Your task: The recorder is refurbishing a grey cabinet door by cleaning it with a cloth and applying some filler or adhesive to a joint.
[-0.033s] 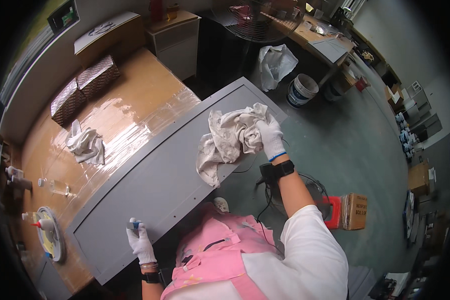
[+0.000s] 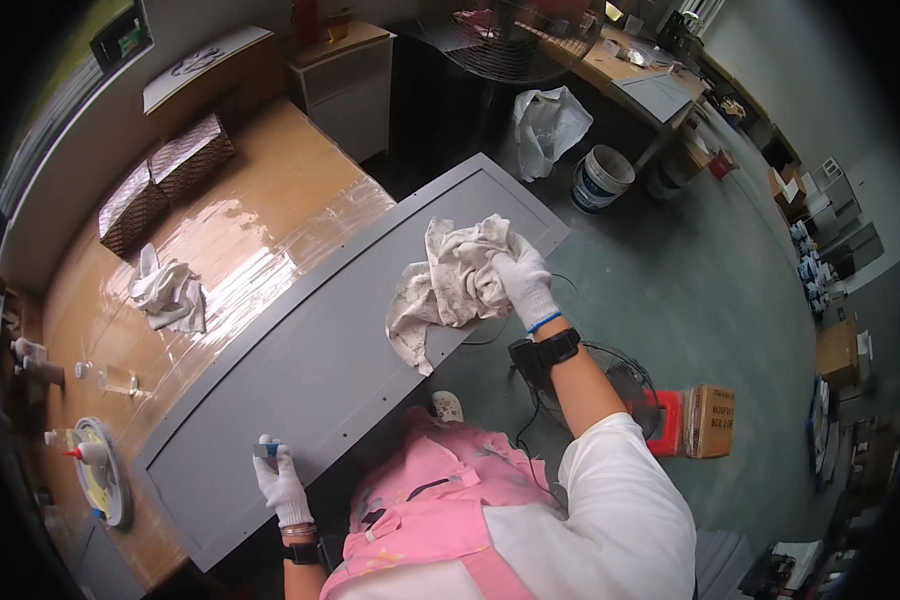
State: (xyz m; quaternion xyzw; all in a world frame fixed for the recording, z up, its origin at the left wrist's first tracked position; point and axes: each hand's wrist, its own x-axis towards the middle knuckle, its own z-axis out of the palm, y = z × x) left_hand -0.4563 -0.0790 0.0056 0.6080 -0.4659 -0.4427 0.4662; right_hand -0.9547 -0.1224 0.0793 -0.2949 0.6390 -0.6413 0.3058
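A long grey panel (image 2: 300,370) with a raised border and small holes along its near edge lies diagonally across the workbench edge. My right hand (image 2: 525,280), in a white knit glove, is closed on a crumpled, stained whitish rag (image 2: 448,275). That rag rests on the panel's right part, one corner hanging toward the near edge. My left hand (image 2: 284,490), gloved too, is at the panel's near left edge. Its fingers pinch a small blue-and-grey block (image 2: 266,449) of a kind I cannot make out.
On the brown, film-covered workbench (image 2: 260,190) lie another white rag (image 2: 168,292), a clear bottle (image 2: 118,378) and a red-tipped squeeze bottle (image 2: 92,453) on a round lid. A white bucket (image 2: 603,178), a floor fan (image 2: 618,375) and a cardboard box (image 2: 710,420) stand on the floor.
My right hand has shifted slightly left and nearer to me, the rag bunching along with it. My left hand stays in place.
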